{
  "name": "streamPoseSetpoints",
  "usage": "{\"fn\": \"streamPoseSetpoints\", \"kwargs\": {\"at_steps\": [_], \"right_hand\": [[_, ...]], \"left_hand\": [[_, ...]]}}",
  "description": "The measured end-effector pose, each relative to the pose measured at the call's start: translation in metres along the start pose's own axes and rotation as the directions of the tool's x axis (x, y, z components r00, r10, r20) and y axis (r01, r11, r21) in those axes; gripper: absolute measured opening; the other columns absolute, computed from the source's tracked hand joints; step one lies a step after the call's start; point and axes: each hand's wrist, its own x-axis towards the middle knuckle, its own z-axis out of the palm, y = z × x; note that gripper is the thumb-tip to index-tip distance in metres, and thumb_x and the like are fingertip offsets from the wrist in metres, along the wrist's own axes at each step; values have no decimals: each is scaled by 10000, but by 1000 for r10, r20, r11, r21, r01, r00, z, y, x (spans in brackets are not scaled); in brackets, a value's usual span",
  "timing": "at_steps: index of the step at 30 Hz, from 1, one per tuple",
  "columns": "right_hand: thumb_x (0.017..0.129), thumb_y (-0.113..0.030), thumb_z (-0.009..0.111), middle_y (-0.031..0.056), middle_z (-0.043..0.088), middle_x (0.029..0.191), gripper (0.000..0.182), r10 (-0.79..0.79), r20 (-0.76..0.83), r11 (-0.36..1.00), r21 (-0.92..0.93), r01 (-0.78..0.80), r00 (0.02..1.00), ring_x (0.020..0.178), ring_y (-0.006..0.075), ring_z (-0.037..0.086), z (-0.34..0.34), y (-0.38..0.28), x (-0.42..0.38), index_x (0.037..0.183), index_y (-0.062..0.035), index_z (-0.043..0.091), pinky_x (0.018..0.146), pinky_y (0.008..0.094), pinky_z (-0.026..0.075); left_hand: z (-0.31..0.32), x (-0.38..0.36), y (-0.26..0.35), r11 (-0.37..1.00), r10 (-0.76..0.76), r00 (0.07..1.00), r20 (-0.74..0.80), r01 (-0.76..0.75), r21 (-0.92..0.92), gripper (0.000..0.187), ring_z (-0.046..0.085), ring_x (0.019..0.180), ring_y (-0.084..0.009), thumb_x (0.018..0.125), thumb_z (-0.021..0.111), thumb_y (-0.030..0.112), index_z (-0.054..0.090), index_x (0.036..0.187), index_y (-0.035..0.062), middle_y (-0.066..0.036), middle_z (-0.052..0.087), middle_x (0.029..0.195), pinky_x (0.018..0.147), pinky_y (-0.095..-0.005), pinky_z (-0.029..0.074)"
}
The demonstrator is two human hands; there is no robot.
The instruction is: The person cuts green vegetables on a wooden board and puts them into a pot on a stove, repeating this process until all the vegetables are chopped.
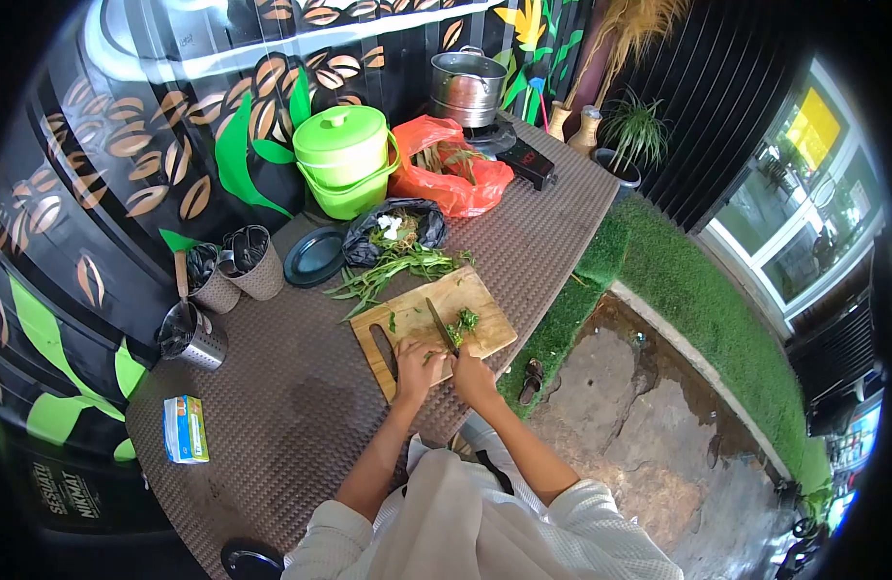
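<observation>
A wooden cutting board [489, 307] with a slot handle lies near the table's front edge. My right hand [474, 377] grips a knife [437, 319], its blade pointing away from me across the board. Left of the blade, my left hand [417, 367] is closed, fingers bunched on the board; a little green shows by them, so it seems to press green leaves, mostly hidden. Chopped greens [467, 319] lie right of the blade, with a few scraps to its left. Long green leaves [397, 275] are heaped just beyond the board.
Behind the leaves are a black plastic bag [429, 224] of scraps, a dark plate [315, 257], a lime-green bucket [341, 155] and a red plastic bag [475, 198]. A steel pot [468, 92] stands on a stove. Utensil holders [260, 271] and a tissue pack [186, 430] are leftward.
</observation>
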Motion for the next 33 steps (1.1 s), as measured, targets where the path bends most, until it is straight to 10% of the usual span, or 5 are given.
{"fn": "streamPoseSetpoints", "kwargs": {"at_steps": [33], "right_hand": [[955, -301, 410, 282, 641, 861, 380, -42, -55, 999, -22, 41, 998, 821, 425, 647, 25, -3, -3, 1159, 19, 378, 699, 498, 526]], "left_hand": [[-4, -4, 6, 996, 70, 997, -44, -68, 61, 80, 527, 905, -274, 734, 698, 86, 703, 785, 25, -90, 632, 854, 829, -377, 404]]}}
